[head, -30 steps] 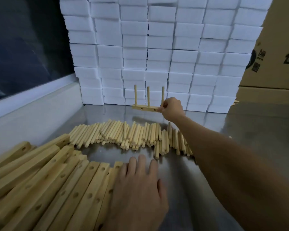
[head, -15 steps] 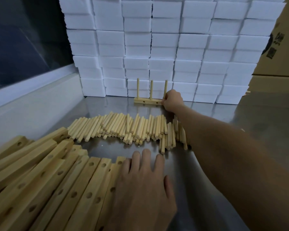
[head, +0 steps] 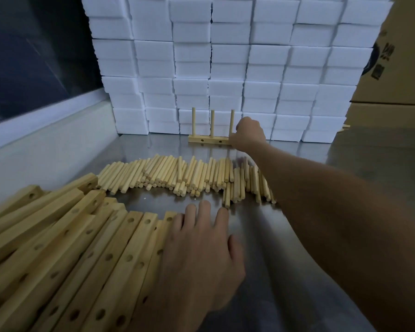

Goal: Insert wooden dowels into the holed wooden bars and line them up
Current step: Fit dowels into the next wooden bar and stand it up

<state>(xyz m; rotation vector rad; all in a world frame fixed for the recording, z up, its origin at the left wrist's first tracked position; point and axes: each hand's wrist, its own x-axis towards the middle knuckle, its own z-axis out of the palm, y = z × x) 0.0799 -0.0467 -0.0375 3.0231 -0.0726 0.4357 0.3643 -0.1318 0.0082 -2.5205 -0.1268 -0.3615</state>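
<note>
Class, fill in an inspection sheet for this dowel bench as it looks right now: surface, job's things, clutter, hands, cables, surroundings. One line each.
Surface: metal bench top, bare and reflective between the piles.
Job's things: assembled bar standing at the back with three upright dowels; loose dowels in a row mid-bench; holed bars heaped at near left.
Clutter: nothing seen.
Hands: right hand holds the right end of the assembled bar; left hand rests flat, fingers straight, on the holed bars.
Cables: nothing seen.
Surroundings: white boxes stacked as a wall behind; cardboard cartons at right; dark window at left.
</note>
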